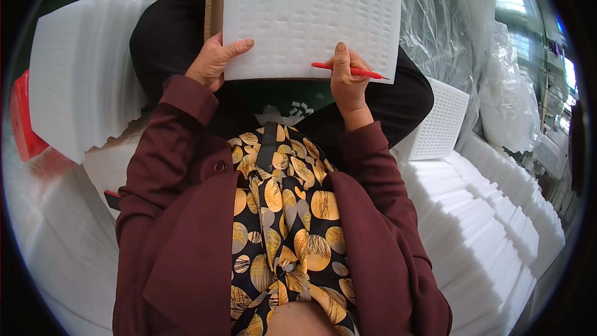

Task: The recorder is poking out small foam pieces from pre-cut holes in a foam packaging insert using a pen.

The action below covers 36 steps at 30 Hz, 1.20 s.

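Observation:
A white foam sheet (311,18) with rows of small slots lies across my lap on a brown cardboard piece (214,0). My left hand (214,61) grips the sheet's near left corner, thumb on top and fingers hidden below. In my right hand (349,78), at the near right edge, is a slim red pen-shaped tool (323,65) with a thin dark point toward the right. The thumb of that hand rests on the sheet; its other fingers are curled and partly hidden.
Stacked white foam sheets (81,68) stand at the left, beside a red object (25,115). More foam stacks (479,230) fill the right, with a perforated foam block (438,121) by my knee. Clear plastic wrap (444,25) lies beyond. Small white foam bits (301,109) lie below the sheet.

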Tool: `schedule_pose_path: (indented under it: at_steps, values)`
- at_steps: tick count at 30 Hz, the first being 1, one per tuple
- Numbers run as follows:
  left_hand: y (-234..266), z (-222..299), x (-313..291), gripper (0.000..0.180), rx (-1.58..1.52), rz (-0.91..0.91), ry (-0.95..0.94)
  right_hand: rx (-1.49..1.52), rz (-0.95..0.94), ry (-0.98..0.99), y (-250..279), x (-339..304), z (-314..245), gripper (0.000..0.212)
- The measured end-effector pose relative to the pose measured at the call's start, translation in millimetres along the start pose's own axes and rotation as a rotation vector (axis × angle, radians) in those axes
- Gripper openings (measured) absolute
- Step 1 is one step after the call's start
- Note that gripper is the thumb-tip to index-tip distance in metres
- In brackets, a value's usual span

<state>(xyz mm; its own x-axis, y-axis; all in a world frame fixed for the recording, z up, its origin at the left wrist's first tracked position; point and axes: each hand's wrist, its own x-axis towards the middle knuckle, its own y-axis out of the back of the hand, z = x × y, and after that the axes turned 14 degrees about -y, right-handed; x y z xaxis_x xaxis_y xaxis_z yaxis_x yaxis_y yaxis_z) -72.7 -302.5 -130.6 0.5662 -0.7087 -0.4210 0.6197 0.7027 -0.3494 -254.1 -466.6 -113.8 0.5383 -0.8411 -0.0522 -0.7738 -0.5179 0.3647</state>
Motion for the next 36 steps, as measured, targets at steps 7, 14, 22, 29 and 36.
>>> schedule_pose_path:
  at_steps: [7,14,22,29,36]
  values:
    - [0,-2,0,0.045,-0.049,0.002,0.043,-0.253,-0.029,0.158,-9,2,5,0.034]
    - [-4,3,0,0.044,-0.061,0.002,0.024,0.217,-0.055,-0.216,12,12,-3,0.031]
    - [-7,3,1,0.044,-0.009,-0.006,0.014,-0.212,0.013,0.108,-4,16,-4,0.033]
    - [-6,3,0,0.043,-0.039,-0.077,0.027,-0.198,-0.022,0.206,-9,24,7,0.032]
    - [-5,1,0,0.045,-0.031,-0.036,0.02,0.017,-0.075,-0.07,-4,29,-12,0.031]
